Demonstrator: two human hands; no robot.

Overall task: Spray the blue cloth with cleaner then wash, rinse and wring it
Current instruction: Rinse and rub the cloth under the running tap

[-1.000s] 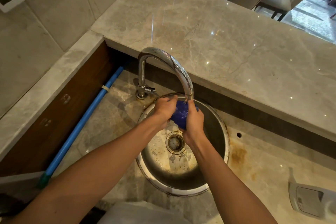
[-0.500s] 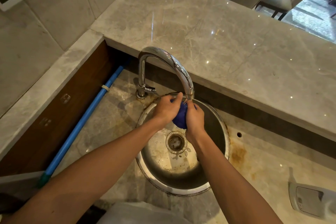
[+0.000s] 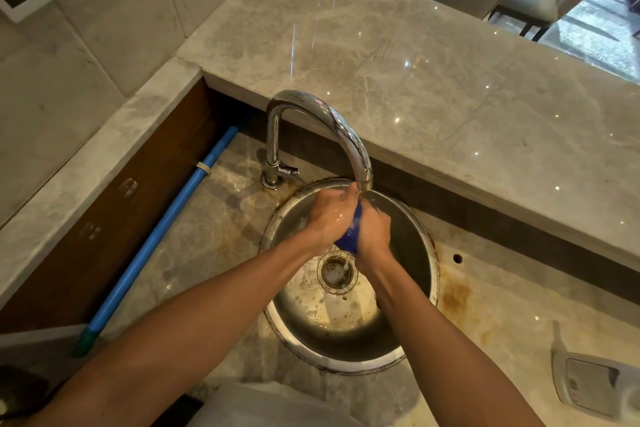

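Observation:
The blue cloth (image 3: pixel 350 240) is bunched tight between my two hands, just under the spout of the chrome faucet (image 3: pixel 313 128) and over the round steel sink (image 3: pixel 420 288). My left hand (image 3: pixel 327 217) grips its left side and my right hand (image 3: pixel 373 230) grips its right side; only a narrow strip and a lower lobe of the cloth show. Water glistens on my fingers and runs down into the drain (image 3: pixel 337 272). No spray bottle is in view.
A blue pipe (image 3: pixel 166 229) slants along the wooden wall at left. The raised marble ledge (image 3: pixel 450 87) runs behind the sink. A grey plastic object (image 3: pixel 595 385) lies on the stained counter at lower right. A small hole (image 3: pixel 457 257) sits right of the sink.
My hands have pressed closer together round the cloth, so less blue shows than before. They stay under the spout.

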